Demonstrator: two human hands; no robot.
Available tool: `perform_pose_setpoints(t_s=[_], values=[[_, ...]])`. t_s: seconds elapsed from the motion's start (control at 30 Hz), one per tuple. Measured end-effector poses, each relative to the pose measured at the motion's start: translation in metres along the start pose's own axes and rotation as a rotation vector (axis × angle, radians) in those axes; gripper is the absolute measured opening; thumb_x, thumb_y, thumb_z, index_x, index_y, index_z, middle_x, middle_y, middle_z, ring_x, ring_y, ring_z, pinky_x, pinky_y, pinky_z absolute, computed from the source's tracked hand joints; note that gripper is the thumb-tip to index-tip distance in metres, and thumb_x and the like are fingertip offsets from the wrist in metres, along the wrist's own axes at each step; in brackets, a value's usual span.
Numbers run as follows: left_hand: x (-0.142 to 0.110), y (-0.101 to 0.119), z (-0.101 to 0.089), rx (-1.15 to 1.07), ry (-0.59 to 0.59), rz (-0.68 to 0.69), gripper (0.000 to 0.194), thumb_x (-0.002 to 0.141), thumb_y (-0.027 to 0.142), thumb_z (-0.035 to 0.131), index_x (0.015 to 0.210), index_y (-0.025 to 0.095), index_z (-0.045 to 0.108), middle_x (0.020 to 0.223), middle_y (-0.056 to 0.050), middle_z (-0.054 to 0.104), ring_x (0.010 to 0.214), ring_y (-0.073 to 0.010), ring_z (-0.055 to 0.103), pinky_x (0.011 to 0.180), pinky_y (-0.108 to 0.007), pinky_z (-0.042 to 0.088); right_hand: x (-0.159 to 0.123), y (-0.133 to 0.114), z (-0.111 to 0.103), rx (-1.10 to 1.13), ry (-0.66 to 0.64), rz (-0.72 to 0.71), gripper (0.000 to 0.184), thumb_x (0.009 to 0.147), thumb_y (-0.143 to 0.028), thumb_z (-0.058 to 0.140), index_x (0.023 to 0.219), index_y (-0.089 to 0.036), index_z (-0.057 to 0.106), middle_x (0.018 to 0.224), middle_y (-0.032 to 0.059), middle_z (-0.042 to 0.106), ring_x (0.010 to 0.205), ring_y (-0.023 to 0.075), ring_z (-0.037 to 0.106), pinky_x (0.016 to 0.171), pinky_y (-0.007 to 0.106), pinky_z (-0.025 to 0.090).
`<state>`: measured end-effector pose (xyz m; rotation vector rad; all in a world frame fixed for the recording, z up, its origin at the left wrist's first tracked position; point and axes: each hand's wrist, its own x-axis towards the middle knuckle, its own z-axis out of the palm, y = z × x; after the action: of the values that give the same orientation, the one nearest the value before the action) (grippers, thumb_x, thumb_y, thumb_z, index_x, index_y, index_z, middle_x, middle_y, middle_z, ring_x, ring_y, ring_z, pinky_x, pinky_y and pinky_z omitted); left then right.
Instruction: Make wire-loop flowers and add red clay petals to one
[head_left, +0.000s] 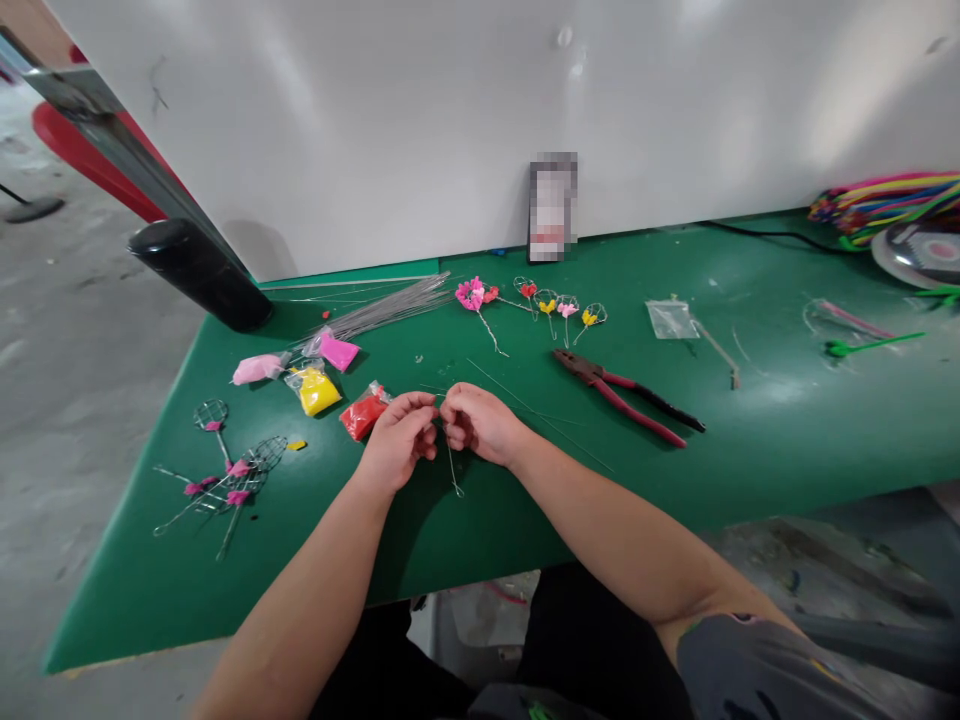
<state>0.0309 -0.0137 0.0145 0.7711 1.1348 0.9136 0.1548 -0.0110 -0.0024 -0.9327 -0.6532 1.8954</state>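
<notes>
My left hand [403, 437] and my right hand [475, 422] meet over the green table, both closed with fingertips pinched on a thin wire [451, 465]. Its twisted lower end hangs below my fingers and finishes in a small loop; the part inside my fingers is hidden. Beside my left hand lies a bag of red clay [364, 412]. Loose straight wires [536, 408] rest on the table by my right hand. Farther right are pliers [626, 392] with red and black handles, jaws pointing up and left.
Bags of yellow [313, 390] and pink clay [259, 368] lie left, near a wire bundle [390, 308]. Wire pieces with magenta bits [238, 468] sit at the left edge. Small wire flowers [567, 308] line the back. A phone [550, 210] leans on the white panel; a black cylinder [201, 275] stands left.
</notes>
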Motion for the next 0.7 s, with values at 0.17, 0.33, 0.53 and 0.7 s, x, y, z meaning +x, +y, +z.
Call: perform_pose_setpoints(t_s=[0.17, 0.33, 0.53, 0.7], values=[[0.003, -0.004, -0.001, 0.128, 0.002, 0.022, 0.013, 0.06, 0.021, 0.061, 0.069, 0.017, 0.052, 0.045, 0.006, 0.049, 0.036, -0.0064, 0.043, 0.033, -0.017, 0.034, 0.004, -0.001, -0.004, -0.02, 0.014, -0.02, 0.004, 0.067, -0.018, 0.045, 0.064, -0.019, 0.042, 0.055, -0.0066, 0.05, 0.036, 0.0054, 0.042, 0.036, 0.02, 0.035], [0.003, -0.003, -0.002, 0.095, 0.17, 0.162, 0.018, 0.055, 0.02, 0.064, 0.068, 0.016, 0.052, 0.048, 0.005, 0.052, 0.041, -0.0079, 0.049, 0.038, -0.019, 0.041, 0.001, -0.002, -0.007, -0.238, 0.069, -0.076, 0.009, 0.073, -0.027, 0.049, 0.072, -0.019, 0.045, 0.062, -0.0055, 0.054, 0.035, 0.0044, 0.044, 0.031, 0.017, 0.03], [0.004, -0.001, -0.003, 0.161, 0.294, 0.276, 0.012, 0.057, 0.019, 0.061, 0.065, 0.016, 0.053, 0.046, 0.005, 0.053, 0.041, -0.0077, 0.049, 0.041, -0.019, 0.041, -0.01, 0.0, -0.002, -0.683, -0.037, -0.087, 0.017, 0.067, -0.03, 0.063, 0.073, -0.019, 0.05, 0.057, -0.0063, 0.052, 0.039, 0.0034, 0.045, 0.034, 0.015, 0.034], [0.003, -0.001, -0.003, 0.277, 0.332, 0.31, 0.009, 0.059, 0.019, 0.061, 0.065, 0.016, 0.056, 0.047, 0.005, 0.052, 0.04, -0.0068, 0.047, 0.039, -0.018, 0.037, -0.009, 0.009, 0.003, -0.817, -0.004, -0.09, 0.011, 0.071, -0.027, 0.058, 0.068, -0.018, 0.052, 0.057, -0.0048, 0.053, 0.043, 0.0052, 0.052, 0.037, 0.014, 0.039]])
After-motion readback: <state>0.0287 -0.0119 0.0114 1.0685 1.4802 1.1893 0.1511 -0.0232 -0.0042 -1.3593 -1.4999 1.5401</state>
